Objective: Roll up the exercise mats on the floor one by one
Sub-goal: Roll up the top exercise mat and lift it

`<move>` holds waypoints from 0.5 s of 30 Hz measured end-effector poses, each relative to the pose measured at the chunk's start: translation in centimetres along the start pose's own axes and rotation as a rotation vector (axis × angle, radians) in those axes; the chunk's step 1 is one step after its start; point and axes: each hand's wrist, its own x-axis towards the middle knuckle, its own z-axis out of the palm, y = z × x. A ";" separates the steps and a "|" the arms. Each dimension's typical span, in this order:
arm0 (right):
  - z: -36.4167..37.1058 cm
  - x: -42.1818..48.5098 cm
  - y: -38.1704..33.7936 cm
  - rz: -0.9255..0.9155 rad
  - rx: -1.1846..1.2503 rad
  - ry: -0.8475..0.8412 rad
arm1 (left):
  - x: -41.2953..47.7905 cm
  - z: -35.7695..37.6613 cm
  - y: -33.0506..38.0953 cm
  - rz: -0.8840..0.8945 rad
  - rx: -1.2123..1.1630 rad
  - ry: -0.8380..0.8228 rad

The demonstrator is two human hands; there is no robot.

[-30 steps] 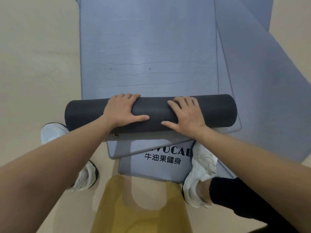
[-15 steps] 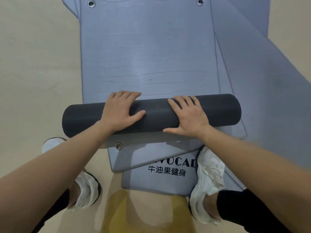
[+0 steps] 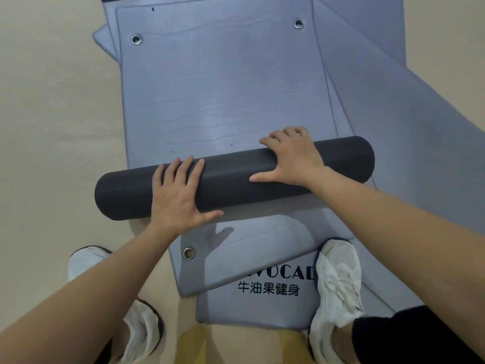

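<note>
The roll (image 3: 231, 179) lies across its mat (image 3: 223, 88), right end farther. The left hand (image 3: 178, 195) presses flat on it, fingers straight. The right hand (image 3: 294, 158) curls over its far side, probably keeping it tight. Other mats (image 3: 420, 153) lie beneath.

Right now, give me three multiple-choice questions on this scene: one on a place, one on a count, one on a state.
1. Where does the dark roll lie?
A. across the top grey mat
B. wholly on bare floor
C. against a wall
2. How many metal eyelets show?
A. one
B. three
C. six
3. The top grey mat is:
A. fully rolled
B. partly rolled
C. wholly flat

Answers:
1. A: the dark roll spans that mat's width.
2. B: two show at the far end, one on the near side.
3. B: a flat stretch lies beyond the dark roll.
</note>
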 end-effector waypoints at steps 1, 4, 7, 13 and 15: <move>0.2 0.0 -0.2 0.045 0.003 0.088 | 0.8 -0.1 -0.4 -0.004 -0.015 0.000; 1.4 -0.7 -0.8 0.096 0.063 0.334 | 3.5 -0.7 -1.6 0.008 -0.069 -0.002; 2.2 -1.2 -0.5 0.016 -0.001 0.317 | 6.2 -1.6 -3.0 0.032 -0.130 -0.045; 0.9 1.1 1.9 -0.107 -0.223 -0.036 | 10.2 -2.9 -4.2 0.053 -0.221 -0.212; 0.9 1.7 2.8 -0.143 -0.238 -0.061 | 10.8 -3.3 -4.3 0.068 -0.208 -0.183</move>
